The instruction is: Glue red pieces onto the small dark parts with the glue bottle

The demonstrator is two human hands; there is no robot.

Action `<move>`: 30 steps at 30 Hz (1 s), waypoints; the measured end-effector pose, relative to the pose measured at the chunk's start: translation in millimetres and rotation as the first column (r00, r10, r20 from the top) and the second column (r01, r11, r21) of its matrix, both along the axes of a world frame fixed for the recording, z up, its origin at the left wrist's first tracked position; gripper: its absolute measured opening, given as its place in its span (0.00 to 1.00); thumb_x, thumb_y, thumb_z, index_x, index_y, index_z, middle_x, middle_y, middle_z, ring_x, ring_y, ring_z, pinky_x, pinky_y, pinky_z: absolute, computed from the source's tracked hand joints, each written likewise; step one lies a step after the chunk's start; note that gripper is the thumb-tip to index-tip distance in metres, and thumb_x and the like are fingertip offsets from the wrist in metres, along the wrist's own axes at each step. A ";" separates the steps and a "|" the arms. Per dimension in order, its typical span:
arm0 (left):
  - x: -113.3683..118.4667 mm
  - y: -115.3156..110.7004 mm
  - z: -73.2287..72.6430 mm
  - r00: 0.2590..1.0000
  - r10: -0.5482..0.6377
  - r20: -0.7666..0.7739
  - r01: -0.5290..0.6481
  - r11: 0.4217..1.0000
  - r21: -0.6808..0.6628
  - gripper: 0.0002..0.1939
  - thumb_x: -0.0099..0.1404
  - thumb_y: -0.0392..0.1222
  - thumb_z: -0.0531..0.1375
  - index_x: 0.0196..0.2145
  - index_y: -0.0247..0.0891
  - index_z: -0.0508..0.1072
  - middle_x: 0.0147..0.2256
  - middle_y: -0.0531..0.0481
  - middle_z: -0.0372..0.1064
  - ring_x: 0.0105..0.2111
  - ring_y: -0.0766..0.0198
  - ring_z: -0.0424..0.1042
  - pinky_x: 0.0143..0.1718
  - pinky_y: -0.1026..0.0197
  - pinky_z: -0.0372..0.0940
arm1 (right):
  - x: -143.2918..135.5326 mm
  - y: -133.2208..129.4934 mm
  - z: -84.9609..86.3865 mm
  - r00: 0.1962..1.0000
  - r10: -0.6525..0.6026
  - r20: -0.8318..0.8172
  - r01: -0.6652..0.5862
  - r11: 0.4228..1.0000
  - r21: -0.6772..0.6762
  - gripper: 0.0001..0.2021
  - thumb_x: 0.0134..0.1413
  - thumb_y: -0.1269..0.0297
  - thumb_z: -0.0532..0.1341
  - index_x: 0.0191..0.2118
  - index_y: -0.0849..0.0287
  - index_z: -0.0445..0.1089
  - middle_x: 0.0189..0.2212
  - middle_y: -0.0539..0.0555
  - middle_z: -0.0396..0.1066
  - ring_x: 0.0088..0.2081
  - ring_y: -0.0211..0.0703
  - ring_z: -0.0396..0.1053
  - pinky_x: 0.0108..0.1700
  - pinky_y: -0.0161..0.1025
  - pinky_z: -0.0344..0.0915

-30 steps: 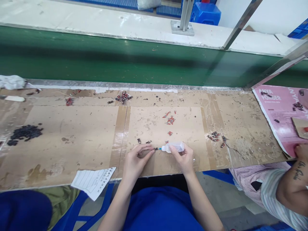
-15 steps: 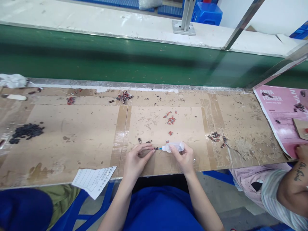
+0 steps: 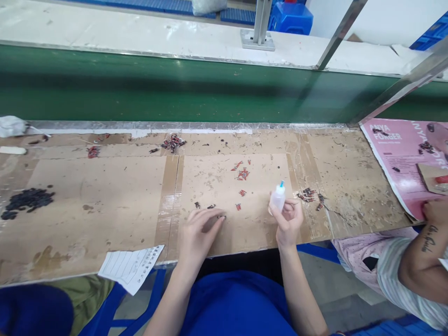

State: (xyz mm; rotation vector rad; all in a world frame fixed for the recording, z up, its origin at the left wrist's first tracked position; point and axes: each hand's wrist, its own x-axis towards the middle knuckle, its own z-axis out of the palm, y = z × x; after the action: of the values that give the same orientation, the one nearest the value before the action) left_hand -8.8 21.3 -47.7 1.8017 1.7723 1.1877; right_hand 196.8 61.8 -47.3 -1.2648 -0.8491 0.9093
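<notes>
My right hand [image 3: 289, 219] holds a small clear squeeze bottle [image 3: 278, 198] with a blue tip, upright, above the cardboard-covered bench [image 3: 133, 196]. My left hand [image 3: 201, 228] rests on the cardboard and pinches a tiny dark part [image 3: 221, 217] at its fingertips. Two more dark parts [image 3: 204, 206] lie just beyond the left hand. A scatter of small red parts [image 3: 241, 174] lies further out, and a red-and-dark cluster [image 3: 310, 196] sits right of the bottle.
A green conveyor belt [image 3: 175, 88] runs behind the bench. A black pile [image 3: 26, 199] lies far left, another cluster [image 3: 172, 143] near the back edge. A lined paper slip [image 3: 129, 267] overhangs the front edge. Another person's tattooed arm [image 3: 420, 261] rests by a pink sheet [image 3: 402, 158] at right.
My right hand has lifted the bottle away from the left fingertips, moved it to the right and turned it tip-up. The left hand has stayed put on the small part.
</notes>
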 end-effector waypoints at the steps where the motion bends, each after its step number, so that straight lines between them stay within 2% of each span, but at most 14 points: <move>1: 4.8 2.2 1.1 0.999 0.003 -0.047 0.000 0.999 0.043 0.06 0.64 0.45 0.61 0.34 0.44 0.78 0.34 0.49 0.78 0.37 0.58 0.73 0.40 0.54 0.69 | 2.4 2.5 1.6 1.000 0.010 0.021 -0.010 1.000 0.020 0.21 0.38 0.61 0.72 0.33 0.53 0.59 0.31 0.52 0.77 0.40 0.51 0.77 0.43 0.47 0.70; 5: 27.3 14.2 0.6 0.983 0.013 -0.185 0.006 0.995 0.103 0.07 0.64 0.43 0.61 0.32 0.42 0.78 0.36 0.46 0.76 0.39 0.54 0.67 0.42 0.50 0.66 | 4.9 11.6 2.2 0.985 0.022 0.169 -0.026 0.999 0.021 0.23 0.40 0.64 0.72 0.37 0.53 0.57 0.38 0.58 0.78 0.46 0.51 0.75 0.52 0.53 0.66; 10: 42.1 23.0 -4.1 0.973 -0.035 -0.227 0.049 0.997 0.055 0.09 0.67 0.39 0.57 0.33 0.41 0.78 0.36 0.46 0.75 0.39 0.53 0.64 0.43 0.49 0.64 | 4.1 8.9 -3.9 0.953 0.004 0.303 -0.008 1.000 0.012 0.28 0.40 0.61 0.72 0.47 0.55 0.59 0.45 0.61 0.74 0.46 0.50 0.73 0.48 0.48 0.69; 12: 42.9 23.1 -3.7 0.966 -0.036 -0.255 0.045 0.999 0.028 0.09 0.67 0.38 0.56 0.34 0.39 0.77 0.36 0.46 0.75 0.39 0.53 0.64 0.42 0.49 0.63 | 4.1 0.2 -3.5 0.912 -0.071 0.404 0.043 0.996 0.079 0.32 0.40 0.61 0.73 0.51 0.56 0.59 0.48 0.63 0.71 0.48 0.50 0.71 0.44 0.45 0.69; 14: 43.1 22.6 -1.2 0.954 -0.023 -0.297 0.022 1.000 -0.007 0.07 0.67 0.38 0.57 0.33 0.38 0.76 0.35 0.46 0.76 0.39 0.52 0.64 0.41 0.50 0.61 | 2.3 -11.7 -1.4 0.832 -0.203 0.517 0.111 0.973 0.202 0.31 0.41 0.62 0.72 0.51 0.57 0.60 0.47 0.62 0.70 0.45 0.50 0.71 0.41 0.44 0.70; 16: 44.2 22.6 2.3 0.942 -0.012 -0.335 -0.002 0.999 -0.041 0.07 0.67 0.38 0.58 0.34 0.38 0.76 0.36 0.46 0.76 0.39 0.52 0.64 0.40 0.51 0.59 | -3.0 -23.5 1.1 0.745 -0.293 0.599 0.099 0.937 0.335 0.24 0.46 0.65 0.71 0.48 0.57 0.64 0.40 0.57 0.71 0.38 0.45 0.71 0.37 0.42 0.69; 17: 45.2 23.0 4.0 0.938 -0.013 -0.348 -0.006 0.998 -0.055 0.07 0.67 0.38 0.58 0.34 0.38 0.76 0.37 0.46 0.76 0.40 0.52 0.65 0.39 0.52 0.59 | -7.2 -28.1 2.0 0.720 -0.286 0.632 0.043 0.928 0.370 0.18 0.49 0.67 0.69 0.46 0.57 0.66 0.36 0.54 0.71 0.35 0.43 0.71 0.36 0.41 0.70; 19: 47.9 24.7 6.3 0.932 -0.023 -0.361 -0.005 0.997 -0.076 0.08 0.67 0.38 0.57 0.35 0.38 0.76 0.38 0.46 0.76 0.41 0.53 0.65 0.39 0.53 0.58 | -18.1 -32.7 2.1 0.700 -0.159 0.696 -0.122 0.934 0.336 0.08 0.56 0.70 0.64 0.42 0.57 0.69 0.32 0.53 0.71 0.33 0.41 0.72 0.35 0.39 0.71; 21: 50.0 27.1 7.2 0.927 -0.024 -0.374 -0.008 0.996 -0.084 0.09 0.68 0.38 0.56 0.36 0.38 0.77 0.38 0.45 0.76 0.41 0.52 0.65 0.38 0.53 0.58 | -29.9 -30.6 -0.4 0.676 0.009 0.737 -0.243 0.947 0.211 0.07 0.62 0.70 0.58 0.43 0.56 0.72 0.34 0.55 0.72 0.36 0.42 0.73 0.38 0.38 0.72; 25: 44.0 29.7 7.3 0.910 0.045 -0.411 -0.068 0.997 -0.042 0.09 0.68 0.38 0.55 0.35 0.38 0.76 0.37 0.45 0.76 0.40 0.51 0.66 0.38 0.52 0.58 | -46.1 -15.2 -6.9 0.618 0.172 0.768 -0.253 0.967 -0.013 0.13 0.65 0.66 0.52 0.45 0.56 0.74 0.39 0.58 0.73 0.39 0.45 0.74 0.42 0.41 0.73; 28: 25.3 25.6 8.6 0.918 0.104 -0.382 -0.096 0.995 0.041 0.11 0.68 0.39 0.54 0.36 0.38 0.76 0.36 0.45 0.75 0.40 0.51 0.67 0.39 0.52 0.61 | -49.2 -5.4 -6.2 0.568 0.256 0.782 -0.243 0.960 -0.138 0.10 0.63 0.66 0.56 0.42 0.55 0.75 0.38 0.57 0.73 0.37 0.46 0.74 0.41 0.42 0.72; 30: 8.6 20.0 8.7 0.937 0.077 -0.340 -0.053 0.995 0.081 0.12 0.69 0.39 0.52 0.37 0.39 0.76 0.36 0.46 0.75 0.39 0.54 0.69 0.40 0.53 0.63 | -48.5 -2.4 -3.4 0.552 0.290 0.782 -0.239 0.953 -0.185 0.08 0.61 0.67 0.58 0.38 0.55 0.76 0.37 0.56 0.74 0.36 0.47 0.74 0.40 0.43 0.71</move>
State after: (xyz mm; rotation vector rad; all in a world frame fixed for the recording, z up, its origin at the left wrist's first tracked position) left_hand -0.2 41.2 -39.1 2.1118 2.0126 1.0178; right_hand 148.4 59.4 -50.7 -1.6525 -1.7981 0.5456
